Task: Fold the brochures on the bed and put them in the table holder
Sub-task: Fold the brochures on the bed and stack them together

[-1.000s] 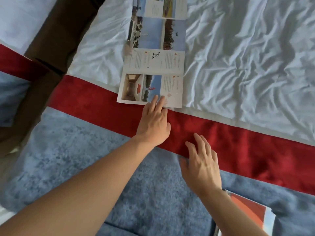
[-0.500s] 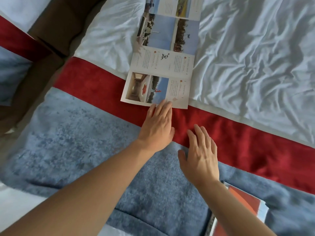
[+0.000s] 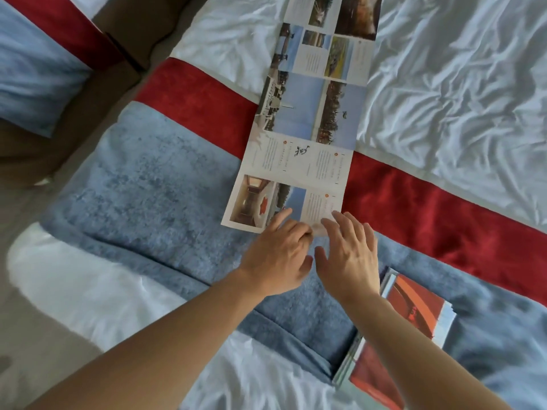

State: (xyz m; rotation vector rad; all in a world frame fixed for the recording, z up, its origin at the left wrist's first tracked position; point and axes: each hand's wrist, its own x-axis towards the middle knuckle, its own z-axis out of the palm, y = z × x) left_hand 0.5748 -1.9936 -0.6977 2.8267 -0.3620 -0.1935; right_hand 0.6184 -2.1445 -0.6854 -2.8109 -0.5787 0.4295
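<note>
Unfolded brochure (image 3: 307,137) lies flat (creased panels).

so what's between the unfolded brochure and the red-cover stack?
Head view: both hands, left and right, over blue blanket, between the unfolded brochure and the red-cover stack.

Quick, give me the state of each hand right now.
Left hand: open, fingertips on the near edge of the unfolded brochure, gripping nothing.
Right hand: open, fingers spread, tips at the same edge, gripping nothing.
</note>
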